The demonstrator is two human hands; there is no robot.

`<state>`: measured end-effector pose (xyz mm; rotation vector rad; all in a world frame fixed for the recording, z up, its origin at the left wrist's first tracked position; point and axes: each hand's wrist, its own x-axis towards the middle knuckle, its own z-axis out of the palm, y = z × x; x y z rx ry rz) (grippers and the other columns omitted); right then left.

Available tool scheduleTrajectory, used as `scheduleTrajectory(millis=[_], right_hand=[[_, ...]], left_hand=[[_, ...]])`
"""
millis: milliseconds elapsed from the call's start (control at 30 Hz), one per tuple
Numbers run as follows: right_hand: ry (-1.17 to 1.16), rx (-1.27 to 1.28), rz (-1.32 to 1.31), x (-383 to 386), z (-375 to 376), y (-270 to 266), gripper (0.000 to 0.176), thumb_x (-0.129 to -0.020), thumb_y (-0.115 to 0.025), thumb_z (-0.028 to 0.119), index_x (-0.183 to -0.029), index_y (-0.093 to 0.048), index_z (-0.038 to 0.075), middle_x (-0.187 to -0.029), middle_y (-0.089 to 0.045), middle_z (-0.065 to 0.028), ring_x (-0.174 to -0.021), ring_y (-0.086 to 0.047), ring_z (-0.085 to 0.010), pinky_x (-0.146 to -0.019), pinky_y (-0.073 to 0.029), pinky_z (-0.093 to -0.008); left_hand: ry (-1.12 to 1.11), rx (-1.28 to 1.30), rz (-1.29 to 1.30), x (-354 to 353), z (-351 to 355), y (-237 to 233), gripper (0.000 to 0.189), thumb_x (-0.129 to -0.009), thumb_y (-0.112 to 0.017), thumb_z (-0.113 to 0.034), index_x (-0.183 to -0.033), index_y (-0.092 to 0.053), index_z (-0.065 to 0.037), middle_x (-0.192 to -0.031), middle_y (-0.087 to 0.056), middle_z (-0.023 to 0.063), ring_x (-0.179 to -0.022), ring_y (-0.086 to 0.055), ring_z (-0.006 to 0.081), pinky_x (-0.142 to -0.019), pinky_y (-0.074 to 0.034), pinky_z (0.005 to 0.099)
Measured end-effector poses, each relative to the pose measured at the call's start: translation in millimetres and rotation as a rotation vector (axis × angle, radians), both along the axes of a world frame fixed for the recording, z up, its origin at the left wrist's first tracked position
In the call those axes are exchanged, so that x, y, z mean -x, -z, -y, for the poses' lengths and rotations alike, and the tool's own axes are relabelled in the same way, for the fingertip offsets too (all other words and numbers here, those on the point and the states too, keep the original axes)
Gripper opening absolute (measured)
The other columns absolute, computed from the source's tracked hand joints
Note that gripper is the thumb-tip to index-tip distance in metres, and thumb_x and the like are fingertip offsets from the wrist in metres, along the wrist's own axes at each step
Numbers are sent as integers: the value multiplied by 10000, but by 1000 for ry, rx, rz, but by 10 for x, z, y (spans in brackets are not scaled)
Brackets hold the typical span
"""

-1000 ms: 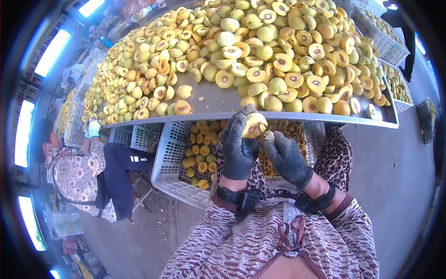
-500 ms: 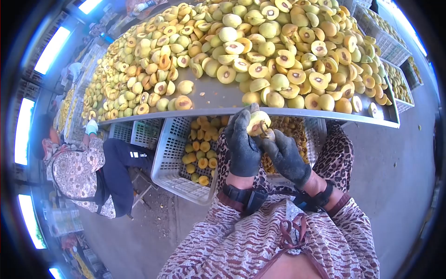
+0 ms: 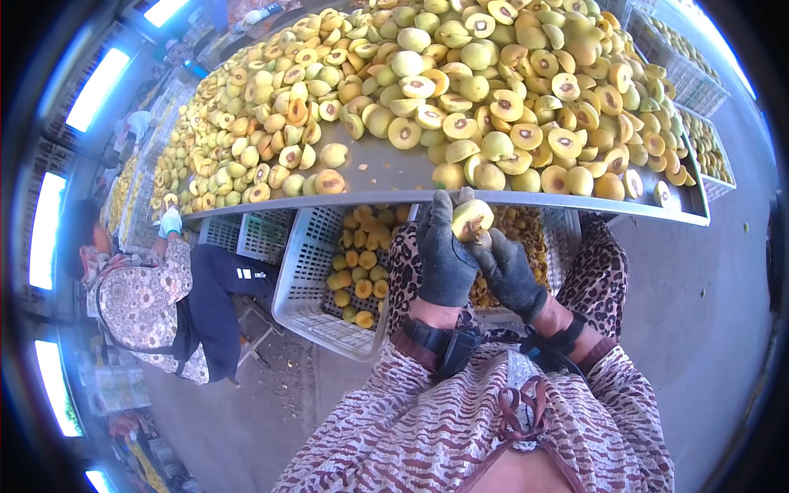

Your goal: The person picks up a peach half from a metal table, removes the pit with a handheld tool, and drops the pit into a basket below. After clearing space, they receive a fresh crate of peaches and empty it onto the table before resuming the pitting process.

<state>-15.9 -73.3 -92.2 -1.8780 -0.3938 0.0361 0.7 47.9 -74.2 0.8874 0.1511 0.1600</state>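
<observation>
My left hand (image 3: 445, 263), in a dark grey glove, is closed around a yellow peach half (image 3: 472, 218) just in front of the table's metal edge. The cut face of the fruit is turned up, with a brown hollow in its middle. My right hand (image 3: 511, 273), gloved alike, has its fingers pinched together against the lower side of the fruit. Whatever sits in those fingertips is too small and hidden to make out. Beyond both hands, a heap of peach halves (image 3: 460, 126) covers much of the metal table (image 3: 386, 168).
Under the table a white crate (image 3: 316, 324) holds peach halves, and another crate (image 3: 562, 245) contains small brownish-yellow pieces. At left a person (image 3: 148, 308) sits by the table, one gloved hand at its edge. Filled crates (image 3: 707, 152) stand at the right.
The peach half has tipped so its cut face shows more, and it has shifted slightly right. My right fingers have moved a little lower along it.
</observation>
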Motion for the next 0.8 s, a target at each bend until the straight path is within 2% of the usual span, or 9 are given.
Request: scheduleTrajectory(millis=[33,100,233,300,333,433,600,733,800], right_hand=[[4,-1,0,9,2,-21,214,-969,-574,199,-964,-579,-15,-755,-612,-229,-693,-632,-372,-616,-474,-418],[-78,-189,-8,21,0,-76,236,-971,-578,204,-1038,-588,-22,-778,-624,-178,-693,-611,-239,-648,-477,-390],[-97,-133,-32,69,60,-248,264,-982,-566,243,-1052,-602,-8,-734,-602,-80,-675,-529,-123,-611,-455,-329],[-177,-379,-620,158,81,-456,330,-995,-522,342,-883,-569,34,-636,-537,-28,-496,-484,-99,-436,-370,-240],[-296,-412,-685,126,170,-375,355,-982,-529,401,-872,-546,65,-595,-507,-9,-427,-444,-73,-365,-317,-216],[-309,-360,-767,132,220,-504,344,-969,-553,407,-924,-546,67,-596,-491,4,-413,-418,-75,-354,-311,-223],[-401,-403,-695,61,126,-669,371,-941,-602,433,-1019,-569,72,-719,-477,62,-599,-419,-34,-523,-305,-192],[-442,-177,-527,28,170,-758,461,-889,-634,532,-925,-562,77,-705,-486,41,-601,-459,-40,-488,-321,-204],[-430,-353,-630,-19,534,-244,327,-915,-610,229,-1162,-581,17,-757,-564,-59,-624,-556,-198,-602,-463,-409]], left_hand=[[-23,4,15,11,13,-56,369,-1047,-443,-328,-1046,-595,8,-1019,-637,87,-916,-636,146,-784,-558,293],[-44,8,32,15,29,-147,367,-1049,-439,-315,-1012,-602,11,-1001,-644,87,-900,-638,145,-779,-559,295],[1,25,46,-5,23,-188,377,-1030,-478,-314,-870,-603,4,-848,-655,109,-756,-653,181,-690,-566,312],[57,142,34,3,20,-245,403,-1004,-522,-346,-798,-607,-11,-753,-644,126,-653,-651,214,-616,-561,324],[78,164,25,8,27,-272,407,-1003,-526,-346,-786,-609,-12,-745,-643,122,-648,-650,212,-612,-559,323],[99,144,40,15,-2,-360,412,-998,-538,-349,-766,-609,-15,-734,-643,106,-643,-650,205,-602,-553,313],[213,78,150,89,-127,-439,426,-1008,-512,-381,-790,-602,-26,-765,-649,103,-661,-652,198,-611,-555,305],[60,260,215,-15,-584,-288,484,-1017,-421,-492,-876,-596,-64,-807,-654,106,-746,-670,225,-716,-581,363],[-162,-24,92,-38,-1188,-124,482,-1025,-432,-455,-877,-649,-51,-817,-675,83,-768,-680,224,-727,-587,356]])
